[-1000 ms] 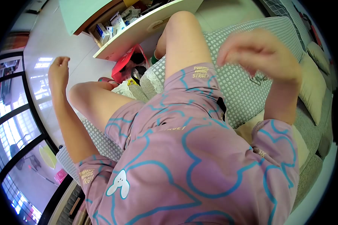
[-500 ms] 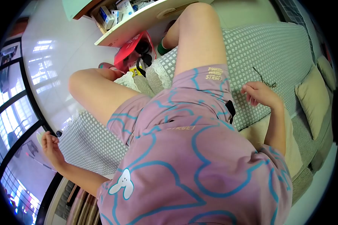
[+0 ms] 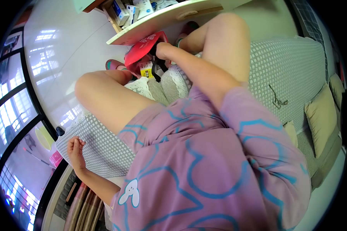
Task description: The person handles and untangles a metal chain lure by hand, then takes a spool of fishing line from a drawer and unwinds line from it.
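Observation:
My right hand (image 3: 164,51) reaches down to the mouth of a red bag (image 3: 138,52) on the floor between my legs. Its fingers are hidden at the bag's opening, beside a dark object, so I cannot tell what they hold. A black strap (image 3: 156,70) and a yellow-and-white box (image 3: 146,69) show at the near side of the bag. Off to the left, my left hand (image 3: 77,153) hovers over the edge of the patterned sofa cover (image 3: 104,144), its fingers loosely bent and apart, with nothing visible in them.
An open drawer (image 3: 115,29) with several small boxes juts out above the bag. On the sofa to the right lie a thin dark cord-like item (image 3: 277,99) and a beige cushion (image 3: 320,123). Dark-framed glass panels (image 3: 19,111) stand at the left.
My right hand has swung from above the sofa on the right, forward and left across my thigh to the red bag. My left hand has come slightly inward, and the view has shifted.

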Tool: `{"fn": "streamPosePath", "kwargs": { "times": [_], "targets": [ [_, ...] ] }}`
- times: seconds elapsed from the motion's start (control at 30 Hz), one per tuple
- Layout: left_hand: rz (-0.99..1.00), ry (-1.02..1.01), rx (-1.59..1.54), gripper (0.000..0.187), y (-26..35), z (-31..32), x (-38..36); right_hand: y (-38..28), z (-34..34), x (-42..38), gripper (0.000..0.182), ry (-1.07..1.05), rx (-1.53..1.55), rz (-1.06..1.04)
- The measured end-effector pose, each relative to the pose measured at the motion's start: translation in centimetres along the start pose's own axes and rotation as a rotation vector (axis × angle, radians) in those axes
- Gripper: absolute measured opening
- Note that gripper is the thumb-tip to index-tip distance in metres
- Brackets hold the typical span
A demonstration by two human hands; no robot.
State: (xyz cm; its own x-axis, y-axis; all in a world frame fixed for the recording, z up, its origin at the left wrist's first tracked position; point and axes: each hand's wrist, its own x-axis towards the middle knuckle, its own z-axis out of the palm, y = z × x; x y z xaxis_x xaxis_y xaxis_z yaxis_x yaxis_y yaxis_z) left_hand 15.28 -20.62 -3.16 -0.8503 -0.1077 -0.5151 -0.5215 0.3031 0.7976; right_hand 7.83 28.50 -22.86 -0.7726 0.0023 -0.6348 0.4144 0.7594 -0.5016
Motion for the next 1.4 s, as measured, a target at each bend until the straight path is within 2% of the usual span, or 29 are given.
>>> {"fn": "streamPosePath", "kwargs": {
  "times": [0.07,0.1,0.2,0.3,0.37,0.43,0.47,0.57,0.67,0.7,0.77,0.8,0.83,0.9,1.1,1.17,1.23,1.27,1.37,1.4],
  "targets": [
    [-0.038,-0.007,0.028,0.014,-0.3,0.1,-0.3,0.9,2.4,3.4,0.027,0.011,0.184,0.266],
    [-0.064,-0.01,0.05,0.014,-0.4,0.0,-0.5,1.9,5.3,5.8,0.028,0.185,0.422,0.455],
    [-0.122,-0.015,0.056,0.013,-0.3,0.2,-1.3,3.4,8.6,9.5,0.029,0.243,0.58,0.708],
    [-0.198,0.018,0.06,0.013,0.3,0.8,-1.7,3.3,8.6,10.7,0.028,0.275,0.705,0.843],
    [-0.24,0.056,0.031,0.012,0.6,1.3,-1.6,5.2,10.1,12.9,0.03,0.293,0.635,0.866],
    [-0.267,0.066,0.045,0.012,0.5,1.3,-1.4,6.1,11.0,13.3,0.038,0.254,0.539,0.745],
    [-0.28,0.069,0.05,0.012,0.5,1.4,-1.3,7.1,12.6,14.3,0.038,0.24,0.533,0.751],
    [-0.309,0.077,0.05,0.013,0.2,1.5,-0.7,9.2,16.2,16.8,0.037,0.391,0.775,0.715],
    [-0.294,0.061,0.044,0.014,0.5,2.1,-0.2,9.1,15.4,16.8,0.032,0.269,0.881,0.777],
    [-0.279,0.061,0.042,0.014,0.4,2.2,-0.2,8.8,14.9,16.3,0.032,0.27,0.876,0.771],
    [-0.253,0.067,0.023,0.014,-0.1,2.0,-0.1,8.4,14.0,15.8,0.031,0.314,0.659,0.677],
    [-0.226,0.061,0.02,0.015,-0.5,1.6,-0.2,4.8,8.8,11.4,0.03,0.338,0.589,0.657],
    [-0.2,0.058,0.015,0.015,-0.9,1.5,-0.4,3.6,6.8,9.6,0.03,0.346,0.578,0.638],
    [-0.15,0.059,-0.005,0.016,-1.0,1.5,-1.0,2.5,4.3,6.7,0.035,0.248,0.322,0.573],
    [0.038,0.078,-0.027,0.016,-1.7,0.2,-3.4,1.2,-2.0,-2.5,0.039,0.342,-0.011,0.331],
    [0.071,0.102,-0.072,0.016,-2.0,-0.5,-4.6,1.5,-3.9,-4.6,0.041,0.428,0.016,0.253],
    [0.143,0.093,-0.157,0.016,-2.6,-1.8,-5.7,0.9,-6.6,-7.6,0.038,0.381,0.263,0.096],
    [0.177,0.114,-0.19,0.016,-3.1,-2.6,-6.3,1.4,-6.9,-7.9,0.036,0.438,0.368,-0.071],
    [0.22,0.175,-0.251,0.017,-4.4,-4.9,-8.2,1.0,-8.7,-9.9,0.034,0.511,0.237,-0.186],
    [0.224,0.188,-0.267,0.017,-5.2,-5.7,-8.7,0.5,-9.7,-10.5,0.033,0.468,0.399,-0.083]
  ]
}}
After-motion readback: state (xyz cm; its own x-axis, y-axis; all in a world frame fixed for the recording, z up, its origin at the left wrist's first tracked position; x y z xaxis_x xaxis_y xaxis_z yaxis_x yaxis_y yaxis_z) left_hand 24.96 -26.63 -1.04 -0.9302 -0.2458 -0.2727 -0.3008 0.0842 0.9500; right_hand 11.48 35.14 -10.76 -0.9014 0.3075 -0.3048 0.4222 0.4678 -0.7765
